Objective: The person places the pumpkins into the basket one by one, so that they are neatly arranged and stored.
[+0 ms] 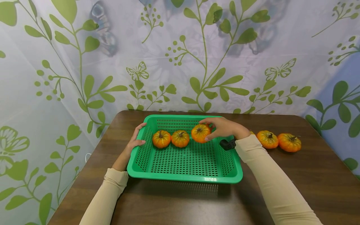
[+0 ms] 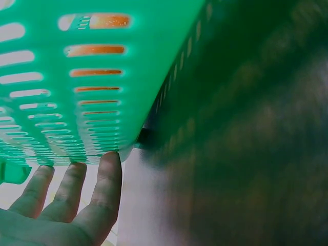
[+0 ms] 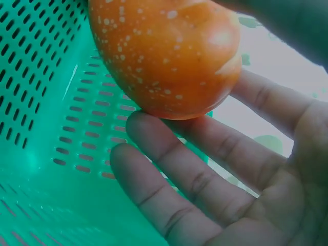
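Observation:
A green plastic basket (image 1: 184, 179) with slotted walls sits on the table. My left hand (image 1: 136, 139) grips its left rim, thumb over the edge; in the left wrist view, fingers (image 2: 106, 179) lie against the outer wall. Inside, two small orange pumpkins (image 1: 161, 139) (image 1: 180, 138) stand side by side toward the back left. My right hand (image 1: 223, 127) holds another small pumpkin (image 1: 200, 133) by its sides over the basket, right of those two. In the right wrist view, the held pumpkin (image 3: 169, 61) rests between thumb and fingers, with two fingers spread below it.
On the brown wooden table (image 1: 317, 175), two more pumpkins (image 1: 267, 139) (image 1: 289, 142) lie right of the basket, with a sliver of another pumpkin (image 1: 252, 132) showing behind my right wrist. A leaf-patterned cloth (image 1: 174, 78) hangs behind the table. A black wrist device (image 1: 227, 144) overlaps the basket's right wall.

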`<state>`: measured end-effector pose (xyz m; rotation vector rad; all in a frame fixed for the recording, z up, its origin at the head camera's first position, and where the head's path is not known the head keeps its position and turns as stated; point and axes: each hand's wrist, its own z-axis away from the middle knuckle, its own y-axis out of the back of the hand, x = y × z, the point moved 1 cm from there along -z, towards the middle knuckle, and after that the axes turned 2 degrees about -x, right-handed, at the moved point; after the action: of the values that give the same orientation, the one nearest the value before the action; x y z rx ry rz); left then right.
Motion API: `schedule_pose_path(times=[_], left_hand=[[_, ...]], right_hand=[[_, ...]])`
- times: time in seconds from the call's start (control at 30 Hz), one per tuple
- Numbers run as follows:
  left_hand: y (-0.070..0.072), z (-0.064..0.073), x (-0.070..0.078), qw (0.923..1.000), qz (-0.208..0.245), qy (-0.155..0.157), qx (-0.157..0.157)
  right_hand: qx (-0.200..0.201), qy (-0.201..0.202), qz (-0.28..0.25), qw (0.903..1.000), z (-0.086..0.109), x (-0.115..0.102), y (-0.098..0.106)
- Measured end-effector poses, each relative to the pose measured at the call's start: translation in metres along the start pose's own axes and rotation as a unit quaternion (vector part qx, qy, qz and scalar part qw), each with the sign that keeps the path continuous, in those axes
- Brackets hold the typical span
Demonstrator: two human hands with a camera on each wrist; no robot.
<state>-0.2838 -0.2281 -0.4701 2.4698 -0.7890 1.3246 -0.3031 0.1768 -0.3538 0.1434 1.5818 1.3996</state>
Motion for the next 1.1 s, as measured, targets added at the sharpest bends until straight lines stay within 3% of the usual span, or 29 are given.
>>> schedule_pose_path(times=[0.3, 0.53, 1.1], left_hand=[[-0.003, 0.001, 0.001, 0.9999, 0.008, 0.012, 0.007], [-0.001, -0.002, 0.001, 0.9999, -0.003, -0.013, -0.004], [-0.001, -0.001, 0.002, 1.0, 0.003, -0.006, -0.003]], right_hand=[[-0.026, -0.034, 0.0, 0.9991, -0.013, 0.005, -0.003], [-0.041, -0.063, 0.025, 0.9968, -0.022, 0.004, -0.005], [-0.084, -0.108, 0.041, 0.9897, -0.032, 0.002, -0.016]])
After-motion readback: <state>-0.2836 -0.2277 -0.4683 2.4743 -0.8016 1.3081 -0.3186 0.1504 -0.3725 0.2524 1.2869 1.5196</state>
